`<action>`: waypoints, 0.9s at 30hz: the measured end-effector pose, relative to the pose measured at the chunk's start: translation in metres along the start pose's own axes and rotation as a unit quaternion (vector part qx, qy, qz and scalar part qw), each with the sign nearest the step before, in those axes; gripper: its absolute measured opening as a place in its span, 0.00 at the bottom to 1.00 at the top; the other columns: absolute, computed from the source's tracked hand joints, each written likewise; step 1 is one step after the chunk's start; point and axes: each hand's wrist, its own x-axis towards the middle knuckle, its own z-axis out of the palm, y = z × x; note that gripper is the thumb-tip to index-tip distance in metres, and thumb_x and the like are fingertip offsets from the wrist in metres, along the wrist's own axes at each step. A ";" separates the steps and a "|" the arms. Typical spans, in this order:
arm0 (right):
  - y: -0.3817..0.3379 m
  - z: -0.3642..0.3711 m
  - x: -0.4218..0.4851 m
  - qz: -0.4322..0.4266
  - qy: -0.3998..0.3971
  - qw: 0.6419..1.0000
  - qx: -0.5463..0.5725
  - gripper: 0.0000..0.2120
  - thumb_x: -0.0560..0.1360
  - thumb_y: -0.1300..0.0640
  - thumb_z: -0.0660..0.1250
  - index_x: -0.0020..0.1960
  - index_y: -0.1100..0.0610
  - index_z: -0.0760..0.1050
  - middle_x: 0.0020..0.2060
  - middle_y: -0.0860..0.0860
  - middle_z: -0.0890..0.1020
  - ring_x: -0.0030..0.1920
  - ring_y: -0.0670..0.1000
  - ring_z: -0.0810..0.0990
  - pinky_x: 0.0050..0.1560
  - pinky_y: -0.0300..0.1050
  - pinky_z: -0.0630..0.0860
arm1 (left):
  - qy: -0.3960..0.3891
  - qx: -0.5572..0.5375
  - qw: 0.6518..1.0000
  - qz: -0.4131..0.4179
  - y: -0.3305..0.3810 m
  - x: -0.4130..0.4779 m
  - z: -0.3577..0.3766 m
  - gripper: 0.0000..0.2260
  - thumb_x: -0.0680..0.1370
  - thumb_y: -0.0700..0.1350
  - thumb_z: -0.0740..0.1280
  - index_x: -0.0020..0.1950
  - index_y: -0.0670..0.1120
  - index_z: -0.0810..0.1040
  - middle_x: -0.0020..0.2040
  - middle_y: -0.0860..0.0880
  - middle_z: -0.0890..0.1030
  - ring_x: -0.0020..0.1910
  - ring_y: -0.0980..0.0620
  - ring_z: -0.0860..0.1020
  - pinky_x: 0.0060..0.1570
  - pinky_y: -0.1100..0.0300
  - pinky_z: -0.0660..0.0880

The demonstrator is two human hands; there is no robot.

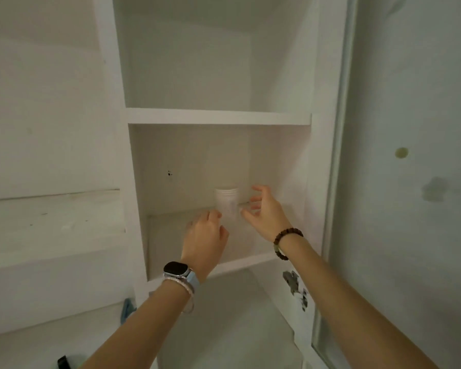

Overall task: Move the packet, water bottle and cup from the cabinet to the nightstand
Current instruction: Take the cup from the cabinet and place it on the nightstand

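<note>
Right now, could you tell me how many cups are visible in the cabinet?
1: a white cup stands at the back of the lower shelf, between the left hand and right hand. It may be several stacked.

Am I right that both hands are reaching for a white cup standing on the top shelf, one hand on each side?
Not quite. The head view shows the cup on the lower shelf, not the top one. The rest holds: the left hand and right hand reach for it, one on each side.
</note>
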 end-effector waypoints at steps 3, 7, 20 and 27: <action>0.005 0.014 0.025 0.007 -0.019 1.000 0.001 0.39 0.72 0.50 0.72 0.75 0.52 0.54 0.66 0.54 0.70 0.61 0.52 0.74 0.64 0.51 0.73 | -0.056 0.077 0.995 -0.021 -0.001 0.014 0.013 0.17 0.78 0.48 0.59 0.66 0.45 0.68 0.60 0.45 0.77 0.58 0.45 0.74 0.57 0.52 0.67; 0.009 0.034 0.048 0.016 -0.044 0.999 0.018 0.46 0.70 0.50 0.74 0.77 0.53 0.47 0.72 0.57 0.65 0.69 0.56 0.70 0.69 0.55 0.69 | -0.094 0.090 0.991 -0.019 -0.004 0.026 0.032 0.20 0.78 0.50 0.58 0.68 0.43 0.65 0.60 0.45 0.76 0.59 0.45 0.73 0.59 0.53 0.67; 0.021 0.055 0.061 -0.010 -0.007 0.999 0.042 0.38 0.69 0.53 0.75 0.72 0.51 0.57 0.54 0.51 0.74 0.54 0.53 0.75 0.50 0.41 0.72 | -0.087 -0.010 0.996 -0.019 -0.011 0.027 0.044 0.24 0.76 0.46 0.59 0.72 0.43 0.61 0.59 0.45 0.77 0.57 0.47 0.74 0.59 0.54 0.69; 0.004 0.040 0.046 -0.031 0.015 0.997 0.069 0.38 0.68 0.51 0.75 0.71 0.48 0.58 0.59 0.50 0.73 0.56 0.51 0.76 0.53 0.43 0.76 | -0.046 -0.018 0.999 0.005 -0.007 0.015 0.027 0.26 0.76 0.45 0.62 0.73 0.42 0.60 0.60 0.44 0.77 0.57 0.45 0.76 0.58 0.52 0.71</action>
